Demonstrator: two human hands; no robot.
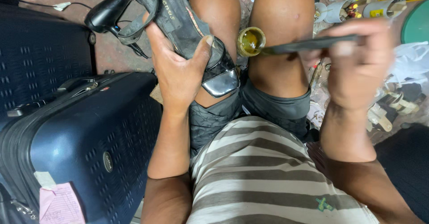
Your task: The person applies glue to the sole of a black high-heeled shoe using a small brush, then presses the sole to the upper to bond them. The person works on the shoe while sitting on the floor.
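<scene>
My left hand grips a dark grey sandal with a shiny metal toe piece, holding it over my left thigh. My right hand holds a thin dark stick horizontally, its tip pointing left toward a small round tin of yellowish glue that sits between my knees. The stick's tip is at the tin's rim. I sit in grey shorts and a striped shirt.
A dark blue hard suitcase with a pink slip lies at my left, another dark case behind it. A black hair dryer lies on the floor. Bottles, tubes and tools crowd the upper right, with sandals at the right.
</scene>
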